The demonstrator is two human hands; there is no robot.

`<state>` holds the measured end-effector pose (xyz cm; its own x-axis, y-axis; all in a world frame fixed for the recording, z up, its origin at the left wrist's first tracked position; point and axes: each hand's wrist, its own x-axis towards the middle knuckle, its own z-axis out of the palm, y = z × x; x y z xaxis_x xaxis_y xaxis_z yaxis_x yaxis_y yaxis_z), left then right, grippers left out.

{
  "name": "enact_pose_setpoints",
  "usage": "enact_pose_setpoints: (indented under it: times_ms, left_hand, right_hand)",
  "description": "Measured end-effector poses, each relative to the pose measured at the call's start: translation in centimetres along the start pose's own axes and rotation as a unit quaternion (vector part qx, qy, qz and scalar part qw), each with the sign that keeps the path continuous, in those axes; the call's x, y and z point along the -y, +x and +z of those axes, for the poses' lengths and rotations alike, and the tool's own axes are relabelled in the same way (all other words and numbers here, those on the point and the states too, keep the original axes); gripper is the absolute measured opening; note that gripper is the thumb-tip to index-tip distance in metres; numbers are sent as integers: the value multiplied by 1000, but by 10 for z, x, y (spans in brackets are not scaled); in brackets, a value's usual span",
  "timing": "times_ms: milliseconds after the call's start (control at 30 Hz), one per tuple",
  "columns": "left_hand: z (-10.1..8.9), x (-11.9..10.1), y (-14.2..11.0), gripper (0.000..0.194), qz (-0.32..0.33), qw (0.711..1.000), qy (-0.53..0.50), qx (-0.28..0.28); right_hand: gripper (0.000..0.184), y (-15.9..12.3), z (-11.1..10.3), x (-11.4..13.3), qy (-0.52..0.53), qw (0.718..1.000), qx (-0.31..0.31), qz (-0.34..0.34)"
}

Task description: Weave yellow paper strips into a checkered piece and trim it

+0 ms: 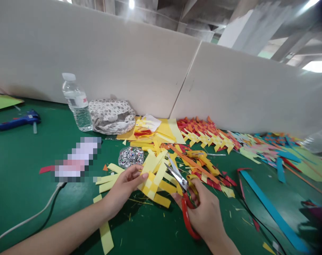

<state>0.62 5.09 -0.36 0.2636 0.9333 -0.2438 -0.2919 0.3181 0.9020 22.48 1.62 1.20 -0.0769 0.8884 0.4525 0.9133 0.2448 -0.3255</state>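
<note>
A woven piece of yellow and pale-yellow paper strips (150, 185) is pinched in my left hand (130, 182), its loose strip ends fanning up and to the right. My right hand (207, 209) grips a pair of scissors (180, 179) with red and yellow handles. The scissor blades are parted and point up and left, close to the upper strips of the weave; whether they touch a strip I cannot tell. More pale-yellow strips (106, 232) lie under and beside my left wrist. Thin paper trimmings are scattered on the green table below my hands.
A bag of googly eyes (131, 157) lies just behind my left hand. Further back are a water bottle (76, 102) and a patterned cloth bag (111, 115). A yellow glue gun (203, 161), finished woven pieces (200, 132) and blue strips (272, 209) lie to the right; a blue glue gun (16, 120) lies left.
</note>
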Motion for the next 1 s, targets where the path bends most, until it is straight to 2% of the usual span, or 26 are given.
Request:
enact_pose_setpoints:
  times_ms: [167,367,533,700,1000]
  left_hand:
    - [1,-1,0,19,7,1000,-9,8]
    - [1,0,1,17,15,999,-24,-20]
    - [-1,0,0,16,11,999,-47,-14]
    - [-1,3,2,16,27,999,9,-16]
    - [1,3,1,15,15,999,42,-1]
  right_hand:
    - [30,2,0,3,-56,997,28,-47]
    - [28,3,0,-4,-120,989,84,-36]
    - [25,3,0,-4,-111,986,120,-28]
    - [27,3,2,4,-96,984,148,-28]
    - [29,1,3,9,-98,983,147,-48]
